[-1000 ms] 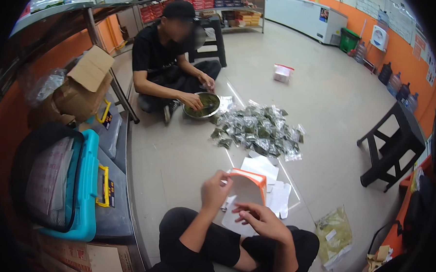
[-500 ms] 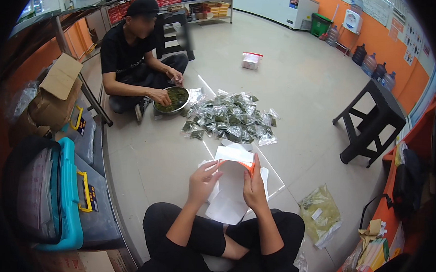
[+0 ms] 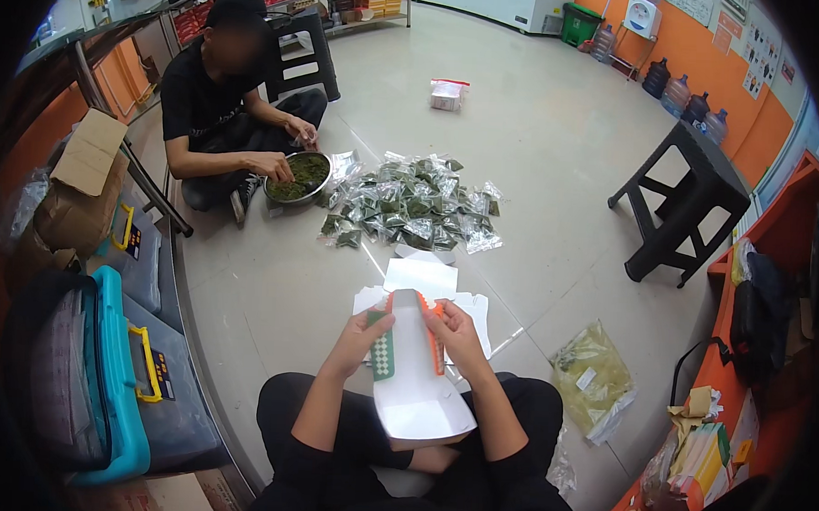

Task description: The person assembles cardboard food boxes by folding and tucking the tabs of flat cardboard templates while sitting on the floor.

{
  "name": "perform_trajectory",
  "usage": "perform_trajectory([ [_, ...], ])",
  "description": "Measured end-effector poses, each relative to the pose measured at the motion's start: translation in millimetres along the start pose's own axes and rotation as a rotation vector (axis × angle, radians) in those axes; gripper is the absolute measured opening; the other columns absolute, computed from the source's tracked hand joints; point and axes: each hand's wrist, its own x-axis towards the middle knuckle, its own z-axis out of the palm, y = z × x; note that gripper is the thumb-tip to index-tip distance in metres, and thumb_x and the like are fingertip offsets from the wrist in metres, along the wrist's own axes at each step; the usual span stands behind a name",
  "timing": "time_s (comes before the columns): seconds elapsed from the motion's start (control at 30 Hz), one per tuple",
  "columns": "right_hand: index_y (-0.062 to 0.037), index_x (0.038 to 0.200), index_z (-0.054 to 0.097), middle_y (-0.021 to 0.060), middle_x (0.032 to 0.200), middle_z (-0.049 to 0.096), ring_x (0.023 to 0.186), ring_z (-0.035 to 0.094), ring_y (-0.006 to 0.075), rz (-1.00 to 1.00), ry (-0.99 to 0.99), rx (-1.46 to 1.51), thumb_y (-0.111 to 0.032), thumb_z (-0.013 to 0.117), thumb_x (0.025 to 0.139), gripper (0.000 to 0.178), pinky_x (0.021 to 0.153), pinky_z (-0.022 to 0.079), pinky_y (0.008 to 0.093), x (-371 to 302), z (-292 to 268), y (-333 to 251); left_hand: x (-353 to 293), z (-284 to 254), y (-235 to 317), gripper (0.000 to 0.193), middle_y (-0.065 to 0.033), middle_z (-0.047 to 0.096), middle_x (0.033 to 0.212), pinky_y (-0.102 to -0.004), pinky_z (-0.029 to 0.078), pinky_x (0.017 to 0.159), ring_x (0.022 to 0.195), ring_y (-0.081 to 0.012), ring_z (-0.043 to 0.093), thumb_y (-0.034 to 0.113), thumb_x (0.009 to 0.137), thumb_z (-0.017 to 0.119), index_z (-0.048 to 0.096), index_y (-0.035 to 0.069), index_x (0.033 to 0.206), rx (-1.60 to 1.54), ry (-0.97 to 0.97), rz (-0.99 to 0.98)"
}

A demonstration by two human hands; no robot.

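Observation:
Between my two hands is a partly folded paperboard box, white inside. Its left side flap shows a green checked print, and the right one is orange. My left hand pinches the upper left edge near the green flap. On the upper right edge my right hand grips the orange flap. White card sheets lie on the floor just beyond the box, partly hidden by it. Farther out is a heap of small clear packets filled with something green.
At the far left a person sits with a hand in a metal bowl of green shreds. A black stool stands at right, a yellowish plastic bag lies nearer. Lidded bins line the left; a wrapped pack sits beyond the heap.
The box has opened out between my hands, and its green checked flap now shows at left. My hands have turned its sides outward. The whole view has shifted slightly.

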Motion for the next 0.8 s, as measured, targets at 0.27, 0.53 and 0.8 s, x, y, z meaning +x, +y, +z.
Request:
perform_trajectory([
  [0.27,0.0002,0.077,0.058,0.0007,0.065,0.056,0.061,0.047,0.0048,-0.136,0.256,-0.241,-0.025,0.057,0.090,0.029,0.054,0.039,0.0225,13,6,21,9,21,-22,0.036,-0.0017,0.064,0.083,-0.0187,0.045,0.064,0.071,-0.0037,0.056,0.031,0.096,0.046,0.061,0.000,0.102,0.257,0.286,0.277],
  [0.53,0.0018,0.075,0.057,0.0119,0.060,0.056,0.054,0.050,0.0151,-0.356,0.574,-0.523,-0.030,0.053,0.092,0.036,0.050,0.039,0.0326,8,5,5,4,35,-23,0.046,0.0004,0.055,0.063,-0.0235,0.041,0.052,0.057,-0.0043,0.048,0.041,0.094,0.048,0.059,-0.002,0.083,0.404,0.155,0.048],
  [0.8,0.0024,0.088,0.056,0.0128,0.064,0.058,0.054,0.052,0.0148,-0.254,0.398,-0.533,-0.036,0.043,0.096,0.041,0.051,0.040,0.0294,11,-8,15,-1,29,-8,0.040,-0.0027,0.053,0.058,-0.0261,0.040,0.050,0.054,-0.0057,0.048,0.035,0.091,0.055,0.062,-0.004,0.085,0.482,0.257,0.129],
])
